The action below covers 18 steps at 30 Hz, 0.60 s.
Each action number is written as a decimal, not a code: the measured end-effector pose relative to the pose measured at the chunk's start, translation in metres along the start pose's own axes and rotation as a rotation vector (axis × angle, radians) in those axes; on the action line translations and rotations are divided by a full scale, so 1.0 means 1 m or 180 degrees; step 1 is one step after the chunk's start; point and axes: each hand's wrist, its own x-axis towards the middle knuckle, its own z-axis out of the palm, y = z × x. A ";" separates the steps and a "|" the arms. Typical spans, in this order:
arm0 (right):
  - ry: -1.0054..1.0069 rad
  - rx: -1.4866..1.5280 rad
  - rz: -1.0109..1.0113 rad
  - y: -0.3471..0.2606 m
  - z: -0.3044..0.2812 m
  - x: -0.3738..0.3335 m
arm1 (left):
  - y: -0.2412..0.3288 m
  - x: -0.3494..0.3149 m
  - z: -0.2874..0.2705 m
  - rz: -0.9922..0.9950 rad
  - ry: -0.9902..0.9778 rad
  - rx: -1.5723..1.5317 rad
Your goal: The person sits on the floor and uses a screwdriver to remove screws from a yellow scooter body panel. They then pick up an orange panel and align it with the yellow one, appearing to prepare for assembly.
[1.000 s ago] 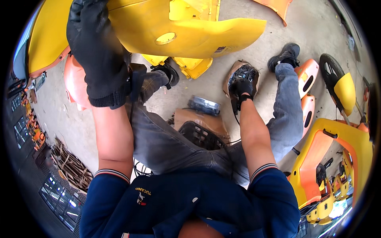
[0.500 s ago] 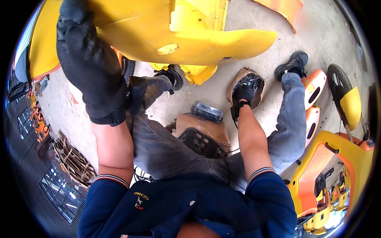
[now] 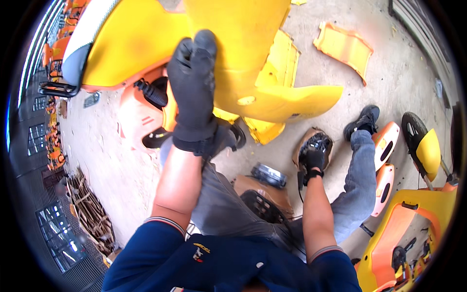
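Raising the black-gloved left hand (image 3: 194, 80) across the left margin of the yellow curved fairing panel (image 3: 245, 58), apparently steadying it. Showing fingers bunched, thumb side slightly apart; cannot tell whether clamped on the edge or just laid against the face. Reaching with the gloved right hand (image 3: 314, 159) into small dark hardware (image 3: 318, 141); cannot tell pinched from spread, with fingertips buried.

Around that hardware, right of the panel and nearer the torso: torn-topped brown paper bag (image 3: 297, 156). Just torso-side of the panel: left shoe (image 3: 240, 136) and a loose yellow plastic piece (image 3: 266, 130). Farther torso-side of the panel: clear plastic case (image 3: 269, 175), beside black slotted tray (image 3: 260, 202). Off the panel's right, flat on concrete: orange plastic shroud (image 3: 345, 51).

Likely trouble: could lose the panel sideways or down toward the shoe, from one-handed support, smooth plastic and eyes on the bag. Could tip the bag and scatter hardware by withdrawing against its soft wall. Could snag the bag's torn rim with the right wristband (image 3: 313, 174). Could lift wrong or several pieces, from touch dulled by glove fabric.
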 end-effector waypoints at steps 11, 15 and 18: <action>0.2763 0.3965 0.0753 -0.032 -0.092 -0.084 | 0.005 0.000 -0.001 -0.0096 -0.0008 0.0073; 0.2753 0.4954 0.0262 -0.026 -0.105 -0.095 | 0.003 0.006 0.008 0.0067 0.0208 -0.0210; 0.2598 0.5677 -0.0059 -0.036 -0.150 -0.121 | 0.003 0.017 -0.021 0.0118 0.0103 0.0281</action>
